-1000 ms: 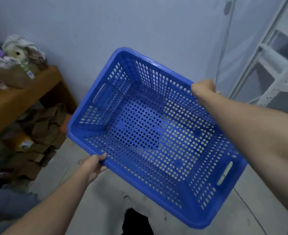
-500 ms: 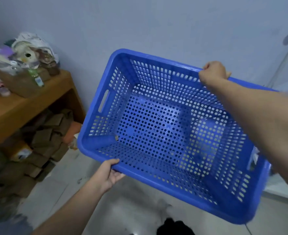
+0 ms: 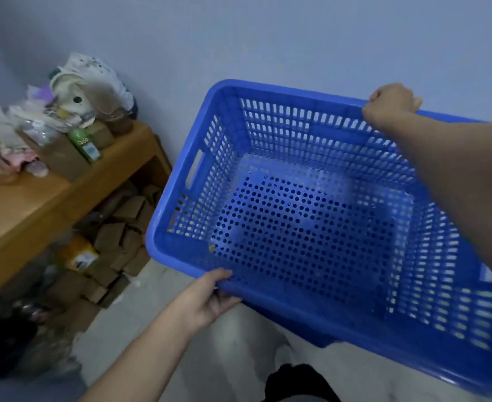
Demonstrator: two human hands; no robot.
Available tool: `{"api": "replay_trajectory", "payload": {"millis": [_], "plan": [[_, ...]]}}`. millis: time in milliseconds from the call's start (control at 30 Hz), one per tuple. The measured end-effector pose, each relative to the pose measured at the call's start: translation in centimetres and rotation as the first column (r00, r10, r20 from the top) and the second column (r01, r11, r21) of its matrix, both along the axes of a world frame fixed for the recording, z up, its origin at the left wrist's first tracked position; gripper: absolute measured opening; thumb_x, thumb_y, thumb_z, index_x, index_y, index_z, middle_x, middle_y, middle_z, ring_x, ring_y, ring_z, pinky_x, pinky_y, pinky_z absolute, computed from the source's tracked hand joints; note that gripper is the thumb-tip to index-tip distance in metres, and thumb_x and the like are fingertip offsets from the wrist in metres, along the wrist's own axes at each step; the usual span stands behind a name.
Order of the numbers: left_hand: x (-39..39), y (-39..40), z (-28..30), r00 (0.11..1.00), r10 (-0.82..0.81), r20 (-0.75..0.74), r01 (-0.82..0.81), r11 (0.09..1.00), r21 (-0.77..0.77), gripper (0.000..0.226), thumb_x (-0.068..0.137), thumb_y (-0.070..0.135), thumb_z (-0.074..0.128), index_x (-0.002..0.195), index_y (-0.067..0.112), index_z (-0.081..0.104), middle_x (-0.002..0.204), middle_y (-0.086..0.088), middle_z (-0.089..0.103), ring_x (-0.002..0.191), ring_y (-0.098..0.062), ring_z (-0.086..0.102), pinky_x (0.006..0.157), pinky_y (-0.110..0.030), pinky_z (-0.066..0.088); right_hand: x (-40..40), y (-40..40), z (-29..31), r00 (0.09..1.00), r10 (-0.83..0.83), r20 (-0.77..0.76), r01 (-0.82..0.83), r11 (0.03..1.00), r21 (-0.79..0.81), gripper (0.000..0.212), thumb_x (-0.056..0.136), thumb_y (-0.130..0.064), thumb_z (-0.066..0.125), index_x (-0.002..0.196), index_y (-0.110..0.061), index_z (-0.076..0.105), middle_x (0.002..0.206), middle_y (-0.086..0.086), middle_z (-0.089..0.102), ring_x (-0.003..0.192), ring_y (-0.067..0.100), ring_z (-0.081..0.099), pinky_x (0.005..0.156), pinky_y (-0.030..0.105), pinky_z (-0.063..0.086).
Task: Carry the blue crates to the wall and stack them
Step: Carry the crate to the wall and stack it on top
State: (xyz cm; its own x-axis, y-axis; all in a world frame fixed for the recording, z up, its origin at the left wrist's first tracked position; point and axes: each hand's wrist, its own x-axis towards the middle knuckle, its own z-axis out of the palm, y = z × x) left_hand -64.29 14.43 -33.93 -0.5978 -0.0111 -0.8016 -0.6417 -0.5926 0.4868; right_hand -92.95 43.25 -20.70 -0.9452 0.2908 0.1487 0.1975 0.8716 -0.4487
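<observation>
Lowered and swung toward the wall, blue crate [image 3: 311, 227] (seemingly empty) hangs clamped between left hand [image 3: 207, 297] and right hand [image 3: 391, 104] near the tabletop [image 3: 36, 210].

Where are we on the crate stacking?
Done: nothing stacked that I can see; no other crate is clearly in view. In hand: one empty blue crate, left hand on the near rim, right hand on the far rim, held by the wall. Left: set it down, stack.

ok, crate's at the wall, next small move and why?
Probably lower the crate straight down. Both the left hand and right hand grip opposite rims, it's empty, and it already hangs beside the wall. A blue edge shows beneath, maybe another crate.
</observation>
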Motion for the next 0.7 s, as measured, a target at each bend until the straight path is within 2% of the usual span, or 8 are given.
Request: {"api": "replay_trajectory", "payload": {"millis": [100, 200, 267, 367, 500, 567, 600, 700], "plan": [[-3.8, 0.9, -0.6, 0.999, -0.003, 0.049, 0.006, 0.999, -0.052, 0.003, 0.092, 0.004, 0.053, 0.093, 0.003, 0.056, 0.061, -0.011, 0.062, 0.047, -0.016, 0.061, 0.067, -0.046, 0.059, -5.1, 0.1, -2.0, 0.997, 0.046, 0.061, -0.048, 0.998, 0.039, 0.018, 0.079, -0.002, 0.055, 0.09, -0.002, 0.068, 0.104, 0.022, 0.065, 0.112, 0.041, 0.05, 0.106, 0.044, 0.03], [-6.7, 1.0, -0.9, 0.998, 0.02, 0.064, -0.015, 0.997, -0.08, 0.012, 0.093, 0.003, 0.052, 0.082, 0.007, 0.049, 0.054, -0.006, 0.042, 0.038, -0.011, 0.045, 0.061, -0.042, 0.061, -8.5, -0.4, -4.0, 0.991, 0.048, 0.128, -0.06, 0.994, 0.093, 0.022, 0.083, -0.006, 0.058, 0.101, -0.002, 0.069, 0.117, 0.024, 0.062, 0.121, 0.042, 0.046, 0.109, 0.048, 0.029], [-8.5, 1.1, -0.6, 0.998, 0.029, 0.052, -0.025, 0.996, -0.085, 0.011, 0.094, 0.002, 0.05, 0.084, 0.006, 0.05, 0.046, -0.003, 0.046, 0.035, -0.01, 0.046, 0.059, -0.042, 0.06, -10.4, -0.1, -5.5, 0.988, 0.011, 0.156, -0.032, 0.99, 0.134, 0.022, 0.087, -0.009, 0.056, 0.106, -0.003, 0.067, 0.122, 0.025, 0.059, 0.123, 0.044, 0.045, 0.11, 0.051, 0.033], [-11.3, 0.9, -0.5, 0.999, 0.0, 0.05, 0.008, 0.989, -0.15, 0.018, 0.094, 0.005, 0.049, 0.077, 0.009, 0.047, 0.047, -0.001, 0.043, 0.035, -0.008, 0.045, 0.06, -0.039, 0.061, -11.4, 1.1, -8.2, 0.975, 0.023, 0.222, -0.041, 0.996, 0.076, 0.033, 0.087, -0.009, 0.05, 0.116, -0.005, 0.064, 0.121, 0.024, 0.06, 0.116, 0.043, 0.051, 0.1, 0.049, 0.046], [-14.4, 1.3, 0.0, 0.996, 0.01, 0.092, 0.013, 0.968, -0.251, 0.023, 0.093, 0.01, 0.051, 0.073, 0.012, 0.04, 0.042, 0.0, 0.037, 0.026, -0.007, 0.042, 0.035, -0.023, 0.051, -10.3, 1.2, -11.1, 0.931, 0.156, 0.331, -0.155, 0.987, -0.031, 0.048, 0.087, -0.008, 0.049, 0.135, -0.007, 0.05, 0.131, 0.02, 0.055, 0.091, 0.036, 0.058, 0.077, 0.044, 0.051], [-14.6, 1.4, 0.7, 0.997, 0.011, 0.082, 0.009, 0.971, -0.237, 0.024, 0.092, 0.008, 0.052, 0.072, 0.011, 0.041, 0.042, -0.001, 0.043, 0.037, -0.012, 0.051, 0.041, -0.027, 0.054, -8.7, 1.2, -12.4, 0.934, 0.182, 0.308, -0.194, 0.981, 0.008, 0.055, 0.089, -0.008, 0.049, 0.143, -0.008, 0.041, 0.146, 0.017, 0.043, 0.105, 0.039, 0.058, 0.082, 0.046, 0.051], [-14.5, 1.3, 1.1, 0.997, 0.009, 0.075, 0.008, 0.975, -0.222, 0.023, 0.092, 0.008, 0.053, 0.072, 0.011, 0.042, 0.048, -0.004, 0.047, 0.048, -0.015, 0.055, 0.05, -0.033, 0.057, -7.7, 1.3, -12.8, 0.935, 0.176, 0.309, -0.2, 0.979, 0.048, 0.056, 0.089, -0.008, 0.049, 0.144, -0.009, 0.039, 0.151, 0.016, 0.037, 0.116, 0.04, 0.054, 0.086, 0.046, 0.049], [-13.6, 0.0, 1.7, 0.986, -0.143, 0.08, 0.155, 0.975, -0.161, 0.021, 0.092, 0.02, 0.06, 0.077, 0.008, 0.051, 0.07, -0.01, 0.05, 0.071, -0.026, 0.059, 0.073, -0.045, 0.058, -3.9, 2.4, -13.8, 0.924, 0.103, 0.368, -0.195, 0.955, 0.222, 0.057, 0.091, -0.016, 0.053, 0.145, -0.011, 0.038, 0.157, 0.019, 0.024, 0.141, 0.037, 0.031, 0.11, 0.049, 0.034]]}}
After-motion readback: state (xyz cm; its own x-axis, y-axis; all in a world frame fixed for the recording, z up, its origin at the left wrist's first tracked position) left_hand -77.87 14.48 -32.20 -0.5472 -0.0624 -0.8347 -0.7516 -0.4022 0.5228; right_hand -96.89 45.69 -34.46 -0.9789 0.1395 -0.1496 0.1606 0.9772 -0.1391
